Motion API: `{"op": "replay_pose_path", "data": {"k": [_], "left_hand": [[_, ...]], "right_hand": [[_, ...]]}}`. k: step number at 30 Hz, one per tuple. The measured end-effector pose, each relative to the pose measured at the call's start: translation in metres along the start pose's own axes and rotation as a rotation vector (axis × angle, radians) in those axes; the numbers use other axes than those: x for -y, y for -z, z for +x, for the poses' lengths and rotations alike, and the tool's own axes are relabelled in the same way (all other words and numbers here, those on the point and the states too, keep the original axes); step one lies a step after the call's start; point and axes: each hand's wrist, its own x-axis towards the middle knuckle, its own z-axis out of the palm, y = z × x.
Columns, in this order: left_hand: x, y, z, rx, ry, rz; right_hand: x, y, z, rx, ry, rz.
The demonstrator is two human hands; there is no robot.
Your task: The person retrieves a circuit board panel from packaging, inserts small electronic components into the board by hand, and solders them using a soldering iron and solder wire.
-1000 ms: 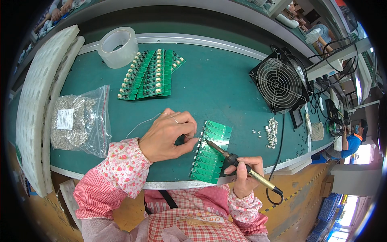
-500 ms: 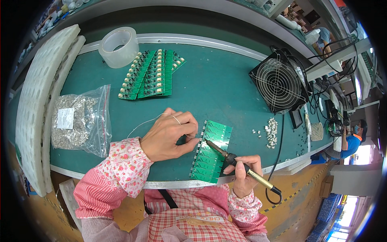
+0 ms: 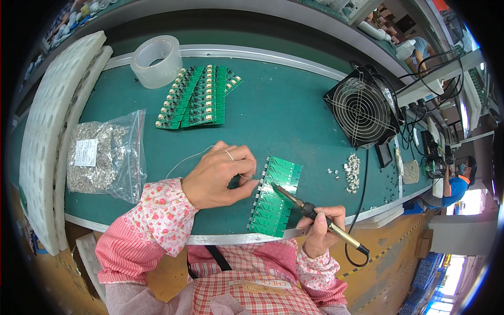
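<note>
A green circuit board panel (image 3: 274, 210) lies near the table's front edge, with a row of pins along its left side. My right hand (image 3: 321, 231) grips a soldering iron (image 3: 299, 203), its tip over the upper middle of the panel; whether it touches cannot be made out. Just left of the panel, my left hand (image 3: 223, 176) is closed in a pinch on thin solder wire (image 3: 185, 160), which curves away behind the hand. The wire's working end is hidden by the fingers.
Finished-looking boards with white connectors (image 3: 194, 100) lie at the back, beside a clear tape roll (image 3: 155, 62). A bag of small parts (image 3: 102, 160) and white foam slabs (image 3: 60, 136) stand left. On the right are a black fan (image 3: 361, 107), loose white connectors (image 3: 352, 173) and a cable (image 3: 362, 197).
The soldering iron and my right hand have shifted slightly right, drawing the tip away from the row of pins. My left hand has barely moved.
</note>
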Motion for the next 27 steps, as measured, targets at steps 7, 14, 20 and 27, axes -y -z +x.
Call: {"op": "replay_pose_path", "data": {"k": [7, 14, 20, 27], "left_hand": [[-0.0016, 0.0000, -0.0021, 0.048, -0.043, -0.016], [-0.0006, -0.0029, -0.0021, 0.041, -0.053, -0.009], [-0.0011, -0.0052, -0.0013, 0.038, -0.047, 0.027], [-0.0003, -0.0057, -0.0011, 0.027, -0.055, 0.045]], "right_hand": [[0.0050, -0.0005, -0.0051, 0.056, -0.005, -0.053], [0.0059, -0.0006, -0.0047, 0.077, -0.029, -0.103], [0.0079, -0.0019, -0.0039, 0.102, -0.041, -0.119], [0.0040, -0.0004, -0.0039, 0.137, 0.035, -0.156]]}}
